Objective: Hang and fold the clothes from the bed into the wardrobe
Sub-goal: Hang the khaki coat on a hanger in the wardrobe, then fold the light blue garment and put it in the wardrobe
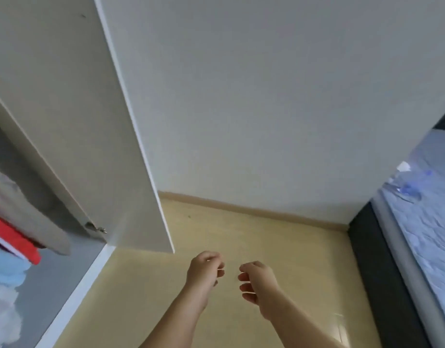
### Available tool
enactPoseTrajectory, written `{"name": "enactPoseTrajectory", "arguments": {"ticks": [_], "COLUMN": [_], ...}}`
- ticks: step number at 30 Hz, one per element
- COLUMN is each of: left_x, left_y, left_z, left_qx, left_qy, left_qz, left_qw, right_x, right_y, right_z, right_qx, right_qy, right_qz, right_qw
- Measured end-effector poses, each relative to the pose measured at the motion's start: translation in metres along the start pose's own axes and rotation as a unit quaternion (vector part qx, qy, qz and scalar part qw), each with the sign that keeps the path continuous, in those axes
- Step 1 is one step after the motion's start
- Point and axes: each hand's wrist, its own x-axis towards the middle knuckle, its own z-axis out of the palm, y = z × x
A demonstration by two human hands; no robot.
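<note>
My left hand [205, 271] and my right hand [257, 281] hang side by side over the floor, both empty with fingers loosely curled. The wardrobe [53, 247] stands open at the left, its door [91, 121] swung out toward me. Inside it hang a beige garment [33, 217], a red one [15, 239] and a light blue one [8, 270], with white cloth [1, 315] below. At the right edge lies the bed [427, 222] under a pale blue sheet, with a small bluish item [409, 189] blurred on it.
A pale wall [266, 96] faces me, with a skirting board along its foot. Yellowish floor [241, 234] runs between the wardrobe and the bed's dark frame [377, 272]. The door's lower corner hangs just above and left of my left hand.
</note>
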Motion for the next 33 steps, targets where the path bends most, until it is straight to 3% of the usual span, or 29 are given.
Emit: {"name": "enactPoseTrajectory", "arguments": {"ticks": [10,19,26,33], "left_x": [-0.149,-0.273,-0.315,-0.355], "left_y": [-0.068,-0.126,-0.148,-0.137], "left_z": [0.276,0.467,0.607,0.747], "left_qx": [0.155,0.274,0.325,0.391], "left_qy": [-0.213,-0.366,-0.454,-0.522], "left_qz": [0.013,0.009,0.016,0.083], "left_qw": [0.965,0.889,0.829,0.754], "right_x": [-0.095,-0.171,-0.195,-0.202], "right_y": [0.148,0.259,0.296,0.29], "right_z": [-0.292,-0.478,-0.598,-0.727], "right_qx": [0.19,0.337,0.414,0.455], "right_qy": [0.175,0.298,0.392,0.442], "right_qz": [0.035,0.061,0.057,0.042], "right_qw": [0.965,0.891,0.82,0.772]}}
